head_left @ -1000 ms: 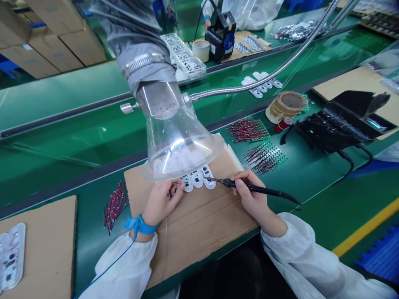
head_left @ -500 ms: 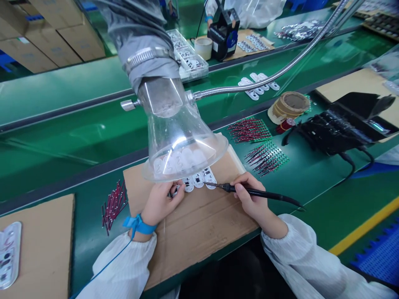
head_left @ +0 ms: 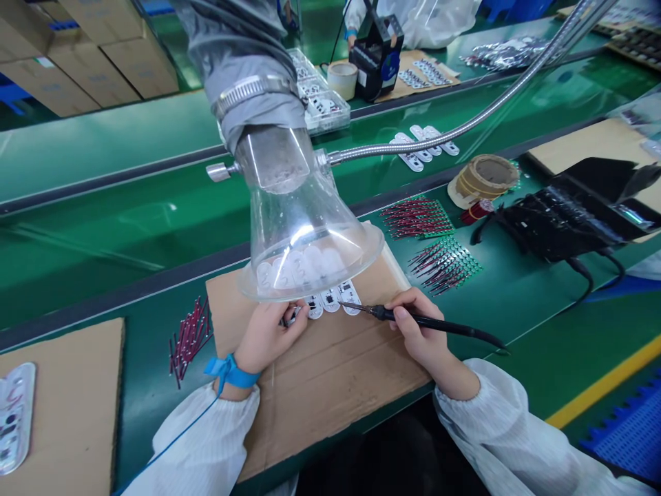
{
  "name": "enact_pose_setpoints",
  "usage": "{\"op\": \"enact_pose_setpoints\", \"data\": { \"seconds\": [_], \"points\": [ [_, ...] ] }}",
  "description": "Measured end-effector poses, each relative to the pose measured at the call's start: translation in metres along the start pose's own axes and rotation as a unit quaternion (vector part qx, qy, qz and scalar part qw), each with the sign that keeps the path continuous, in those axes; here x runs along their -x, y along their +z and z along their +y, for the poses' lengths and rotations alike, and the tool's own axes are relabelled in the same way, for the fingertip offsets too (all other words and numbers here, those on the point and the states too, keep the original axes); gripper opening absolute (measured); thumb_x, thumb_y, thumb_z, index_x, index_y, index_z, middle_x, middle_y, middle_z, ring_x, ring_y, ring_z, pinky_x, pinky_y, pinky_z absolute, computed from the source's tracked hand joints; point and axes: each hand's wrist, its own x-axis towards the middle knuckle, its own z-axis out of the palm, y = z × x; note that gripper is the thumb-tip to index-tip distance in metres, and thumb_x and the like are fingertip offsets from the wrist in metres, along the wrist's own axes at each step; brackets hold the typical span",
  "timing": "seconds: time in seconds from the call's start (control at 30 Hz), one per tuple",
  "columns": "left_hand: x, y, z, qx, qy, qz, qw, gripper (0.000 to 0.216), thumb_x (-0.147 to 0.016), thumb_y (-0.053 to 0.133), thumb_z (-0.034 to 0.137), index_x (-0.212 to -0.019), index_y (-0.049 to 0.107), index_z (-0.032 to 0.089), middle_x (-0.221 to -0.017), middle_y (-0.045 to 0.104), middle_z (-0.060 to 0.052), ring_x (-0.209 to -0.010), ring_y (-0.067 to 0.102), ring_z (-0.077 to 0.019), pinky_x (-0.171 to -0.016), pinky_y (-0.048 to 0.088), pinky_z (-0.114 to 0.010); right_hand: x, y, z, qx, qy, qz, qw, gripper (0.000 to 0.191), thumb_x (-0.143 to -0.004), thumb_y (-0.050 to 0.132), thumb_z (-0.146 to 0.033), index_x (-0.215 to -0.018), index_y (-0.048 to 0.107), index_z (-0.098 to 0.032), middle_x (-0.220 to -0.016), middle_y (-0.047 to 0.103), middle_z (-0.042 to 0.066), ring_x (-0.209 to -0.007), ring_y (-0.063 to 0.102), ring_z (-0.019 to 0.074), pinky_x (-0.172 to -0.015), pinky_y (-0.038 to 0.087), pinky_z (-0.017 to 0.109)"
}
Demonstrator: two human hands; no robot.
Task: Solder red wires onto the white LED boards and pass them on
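My right hand [head_left: 421,331] is closed around a soldering iron [head_left: 413,318]. Its tip reaches the rightmost of several white circuit boards [head_left: 350,300], which stand side by side on a cardboard sheet [head_left: 330,386]. My left hand [head_left: 271,334], with a blue wrist strap [head_left: 235,372], rests at the left end of that row. Its fingers are pinched together by the leftmost board, and what they hold is too small to make out. A clear fume hood [head_left: 310,255] hangs over the boards, whose far parts show through it.
Loose red wires [head_left: 190,337] lie left of the cardboard. To the right are green boards with wires [head_left: 447,262], a tape roll [head_left: 483,178] and a black holder [head_left: 560,213]. More white boards [head_left: 423,148] lie on the green belt. A co-worker's hand [head_left: 351,38] shows across it.
The view has shifted slightly, and the white boards on the belt have moved a little left relative to the bench. My hands and the soldering iron keep nearly the same place.
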Motion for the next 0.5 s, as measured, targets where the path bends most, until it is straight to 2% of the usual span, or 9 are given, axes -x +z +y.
{"op": "enact_pose_setpoints", "data": {
  "seconds": [0.17, 0.5],
  "points": [
    [0.0001, 0.0003, -0.0004, -0.002, -0.002, 0.002, 1.000, 0.016, -0.103, 0.061, 0.027, -0.088, 0.066, 0.022, -0.066, 0.051, 0.006, -0.057, 0.050, -0.0130, -0.060, 0.040, -0.026, -0.0002, 0.0003, -0.0017, 0.007, 0.004, -0.023, 1.000, 0.029, -0.114, 0.067, -0.051, -0.101, 0.076, -0.026, -0.076, 0.071, 0.001, -0.063, 0.068, 0.0185, -0.059, 0.054, 0.031],
    [-0.0006, 0.0004, -0.0004, -0.004, 0.015, 0.010, 1.000, 0.015, -0.102, 0.062, 0.023, -0.088, 0.065, 0.022, -0.066, 0.053, 0.006, -0.058, 0.050, -0.0134, -0.061, 0.040, -0.026, 0.0006, -0.0007, 0.0007, 0.012, -0.005, -0.041, 0.999, 0.024, -0.114, 0.067, -0.046, -0.105, 0.077, -0.026, -0.080, 0.073, 0.001, -0.064, 0.069, 0.0176, -0.061, 0.056, 0.030]
  ]
}}
